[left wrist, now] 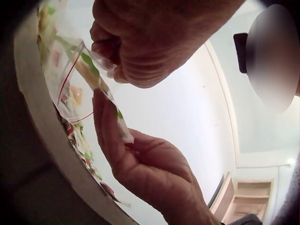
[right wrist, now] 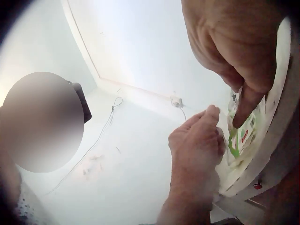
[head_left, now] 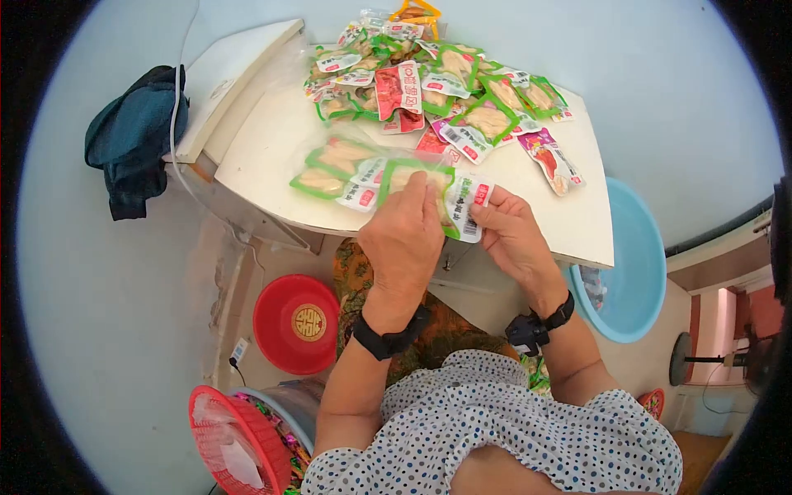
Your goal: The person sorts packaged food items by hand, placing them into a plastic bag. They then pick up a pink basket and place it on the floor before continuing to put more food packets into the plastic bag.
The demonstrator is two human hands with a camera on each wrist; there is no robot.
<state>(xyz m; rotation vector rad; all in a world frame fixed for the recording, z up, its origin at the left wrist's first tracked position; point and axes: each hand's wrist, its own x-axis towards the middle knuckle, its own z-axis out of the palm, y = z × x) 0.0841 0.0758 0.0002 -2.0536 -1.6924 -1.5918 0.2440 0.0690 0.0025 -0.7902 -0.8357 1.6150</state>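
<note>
Your packet (head_left: 464, 205) is strung between your hands, long axis running left to right, its right end tipped a bit toward you. Right hand (head_left: 513, 235) is the one on it: thumb and fingers pinch the white label end. Left hand (head_left: 402, 243) covers the other end, thumb and fingertips pinched on film of the clear bag (left wrist: 70, 105); can't tell if it grips the packet too. Key relation: the bag's red-lined mouth (left wrist: 67, 78) sits left-hand side, packet's left end right at it, so the line to work along is the packet's own axis, right hand to left. Can't tell how much of the packet is inside the film. Bagged packets (head_left: 334, 161) lie left of and just beyond your left hand, on the table (head_left: 260, 161); loose pile (head_left: 455, 66) is beyond both hands.
</note>
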